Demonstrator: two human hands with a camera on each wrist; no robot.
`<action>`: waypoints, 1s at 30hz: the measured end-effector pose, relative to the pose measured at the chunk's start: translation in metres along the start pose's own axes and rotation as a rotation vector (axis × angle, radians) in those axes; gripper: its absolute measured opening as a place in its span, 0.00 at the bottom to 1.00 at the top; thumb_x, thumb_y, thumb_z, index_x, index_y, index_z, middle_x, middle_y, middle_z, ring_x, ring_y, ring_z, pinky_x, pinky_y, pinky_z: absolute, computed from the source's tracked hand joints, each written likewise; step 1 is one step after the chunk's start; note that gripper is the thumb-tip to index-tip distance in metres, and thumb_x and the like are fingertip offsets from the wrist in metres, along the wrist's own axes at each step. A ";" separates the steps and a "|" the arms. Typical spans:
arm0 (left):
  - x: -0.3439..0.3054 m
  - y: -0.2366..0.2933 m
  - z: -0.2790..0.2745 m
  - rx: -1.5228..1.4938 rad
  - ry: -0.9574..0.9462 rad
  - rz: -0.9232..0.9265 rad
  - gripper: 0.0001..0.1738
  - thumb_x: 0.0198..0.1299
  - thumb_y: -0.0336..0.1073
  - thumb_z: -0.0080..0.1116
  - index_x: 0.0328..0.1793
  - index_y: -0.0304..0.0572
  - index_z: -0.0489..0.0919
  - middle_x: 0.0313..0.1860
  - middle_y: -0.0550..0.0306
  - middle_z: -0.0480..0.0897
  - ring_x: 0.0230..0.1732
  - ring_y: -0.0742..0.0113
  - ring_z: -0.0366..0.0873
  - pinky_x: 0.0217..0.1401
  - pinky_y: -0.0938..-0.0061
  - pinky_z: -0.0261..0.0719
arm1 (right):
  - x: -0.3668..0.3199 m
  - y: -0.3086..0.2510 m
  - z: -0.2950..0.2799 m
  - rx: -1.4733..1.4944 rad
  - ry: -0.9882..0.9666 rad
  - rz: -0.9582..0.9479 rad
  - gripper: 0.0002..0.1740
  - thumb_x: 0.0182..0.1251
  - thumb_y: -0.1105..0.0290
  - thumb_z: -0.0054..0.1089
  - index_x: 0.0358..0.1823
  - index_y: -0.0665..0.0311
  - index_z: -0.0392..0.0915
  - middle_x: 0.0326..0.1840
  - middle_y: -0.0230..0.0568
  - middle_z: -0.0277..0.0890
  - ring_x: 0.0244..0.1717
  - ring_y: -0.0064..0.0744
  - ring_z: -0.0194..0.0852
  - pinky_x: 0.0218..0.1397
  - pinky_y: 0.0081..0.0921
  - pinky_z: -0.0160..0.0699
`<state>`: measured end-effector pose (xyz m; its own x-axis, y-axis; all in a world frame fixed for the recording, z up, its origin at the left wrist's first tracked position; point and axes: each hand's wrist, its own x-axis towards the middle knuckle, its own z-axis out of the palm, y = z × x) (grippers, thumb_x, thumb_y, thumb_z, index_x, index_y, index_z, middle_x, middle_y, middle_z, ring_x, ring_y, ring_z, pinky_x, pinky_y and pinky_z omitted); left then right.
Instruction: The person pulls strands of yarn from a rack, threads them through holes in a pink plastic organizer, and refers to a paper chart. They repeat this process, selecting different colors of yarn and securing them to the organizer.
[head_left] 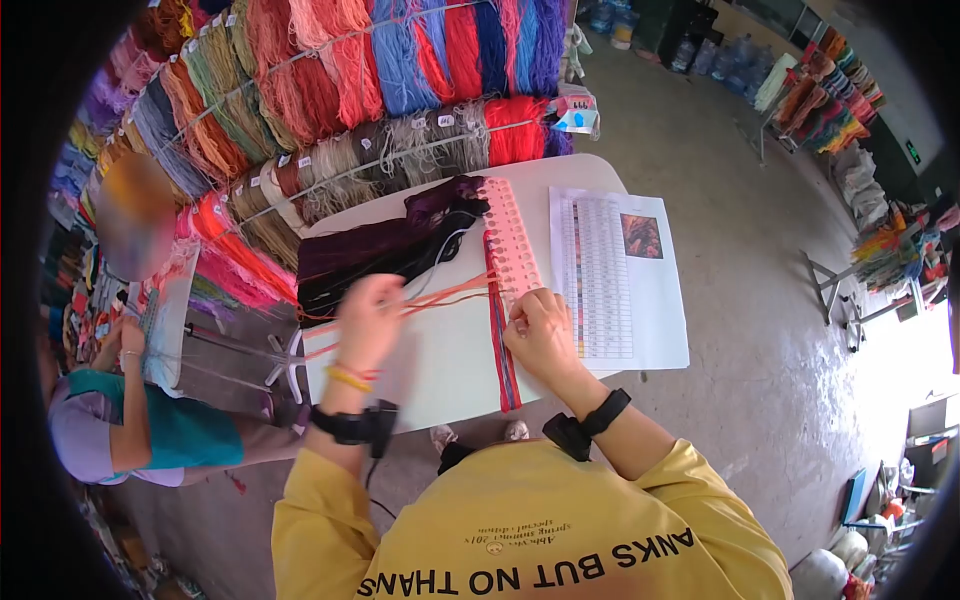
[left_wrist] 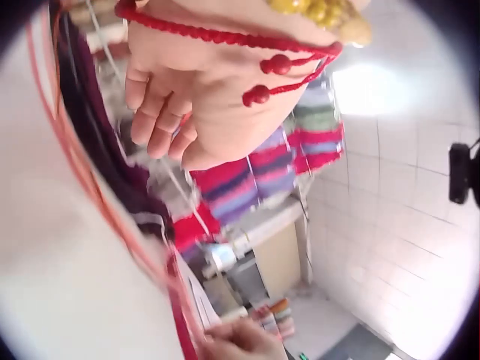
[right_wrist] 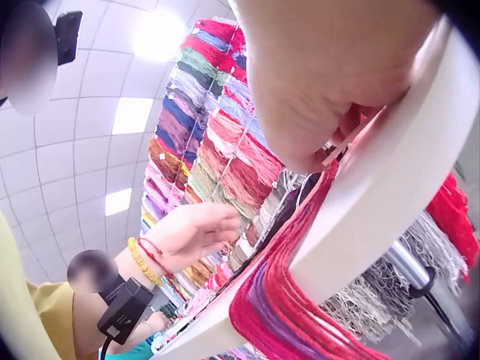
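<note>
Card [head_left: 510, 238] bears dark yarn [head_left: 370, 250], right hand [head_left: 542, 328] pinching orange strands [head_left: 452, 291], left hand [head_left: 370, 322] empty, fingers loosely bent.

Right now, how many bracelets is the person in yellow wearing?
2: a red cord and yellow beads, both on the wrist of the left hand. Others could hide under the black straps.

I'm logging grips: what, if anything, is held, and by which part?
Right hand seems to pinch the pink holed card at its near end; left hand holds nothing.
</note>
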<state>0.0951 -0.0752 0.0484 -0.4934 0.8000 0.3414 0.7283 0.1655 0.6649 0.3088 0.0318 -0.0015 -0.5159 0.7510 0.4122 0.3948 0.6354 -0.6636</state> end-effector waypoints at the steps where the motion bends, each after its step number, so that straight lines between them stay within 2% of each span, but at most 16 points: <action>1: -0.002 0.003 0.028 -0.006 -0.027 0.158 0.10 0.52 0.34 0.57 0.40 0.39 0.77 0.34 0.51 0.78 0.37 0.56 0.77 0.42 0.67 0.75 | 0.000 -0.003 -0.001 0.001 -0.004 -0.004 0.07 0.41 0.76 0.56 0.26 0.62 0.71 0.33 0.41 0.68 0.38 0.46 0.65 0.42 0.37 0.64; 3: 0.001 0.024 0.067 -0.011 -0.144 0.288 0.17 0.51 0.34 0.58 0.48 0.39 0.74 0.44 0.49 0.77 0.46 0.55 0.75 0.48 0.68 0.73 | -0.001 -0.003 -0.002 0.017 -0.019 -0.012 0.07 0.42 0.76 0.56 0.26 0.61 0.72 0.34 0.41 0.69 0.38 0.46 0.65 0.43 0.37 0.64; 5: -0.002 0.033 0.092 0.130 -0.166 0.257 0.23 0.51 0.39 0.58 0.54 0.42 0.71 0.51 0.48 0.74 0.52 0.52 0.71 0.54 0.62 0.68 | -0.002 0.000 -0.003 0.047 -0.037 -0.018 0.08 0.43 0.73 0.57 0.29 0.59 0.73 0.37 0.40 0.70 0.40 0.46 0.66 0.44 0.39 0.62; 8: -0.002 0.042 0.104 0.298 -0.215 0.190 0.32 0.51 0.47 0.57 0.62 0.45 0.66 0.60 0.48 0.67 0.61 0.49 0.62 0.61 0.55 0.59 | -0.009 -0.001 -0.029 -0.071 -0.021 -0.107 0.15 0.46 0.69 0.59 0.39 0.59 0.75 0.47 0.43 0.70 0.49 0.47 0.66 0.52 0.41 0.61; 12: -0.001 0.044 0.107 0.340 -0.323 0.139 0.38 0.50 0.53 0.57 0.66 0.47 0.62 0.66 0.50 0.63 0.68 0.49 0.54 0.66 0.49 0.48 | -0.019 0.010 -0.067 -0.406 -0.126 0.001 0.30 0.51 0.56 0.59 0.56 0.60 0.68 0.62 0.50 0.61 0.65 0.48 0.54 0.64 0.50 0.49; 15: 0.001 0.045 0.106 0.371 -0.382 0.183 0.38 0.50 0.53 0.57 0.67 0.48 0.62 0.67 0.52 0.62 0.68 0.48 0.53 0.66 0.46 0.47 | -0.029 0.023 -0.075 -0.502 -0.289 0.103 0.38 0.54 0.47 0.56 0.62 0.61 0.62 0.68 0.52 0.52 0.71 0.48 0.42 0.68 0.56 0.39; 21: 0.006 0.046 0.101 0.359 -0.479 0.174 0.39 0.50 0.51 0.57 0.68 0.48 0.61 0.68 0.53 0.60 0.70 0.48 0.51 0.66 0.50 0.46 | -0.029 0.021 -0.078 -0.476 -0.338 0.043 0.38 0.54 0.45 0.55 0.62 0.60 0.63 0.68 0.49 0.52 0.71 0.46 0.43 0.68 0.55 0.40; 27: 0.006 0.038 0.099 0.313 -0.477 0.217 0.38 0.51 0.49 0.57 0.68 0.48 0.60 0.68 0.51 0.61 0.70 0.47 0.52 0.67 0.51 0.45 | -0.026 0.019 -0.078 -0.448 -0.332 0.031 0.35 0.55 0.47 0.56 0.60 0.61 0.65 0.67 0.49 0.54 0.71 0.46 0.45 0.68 0.55 0.41; 30: 0.003 0.045 0.093 0.235 -0.413 0.197 0.35 0.50 0.45 0.60 0.65 0.46 0.64 0.65 0.49 0.65 0.68 0.49 0.56 0.66 0.53 0.49 | -0.022 0.021 -0.077 -0.427 -0.262 -0.001 0.31 0.55 0.50 0.57 0.57 0.61 0.68 0.64 0.49 0.59 0.68 0.46 0.51 0.65 0.53 0.46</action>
<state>0.1705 -0.0115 0.0171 -0.1413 0.9823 0.1229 0.8994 0.0754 0.4307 0.3871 0.0424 0.0239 -0.6684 0.7149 0.2052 0.6421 0.6939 -0.3259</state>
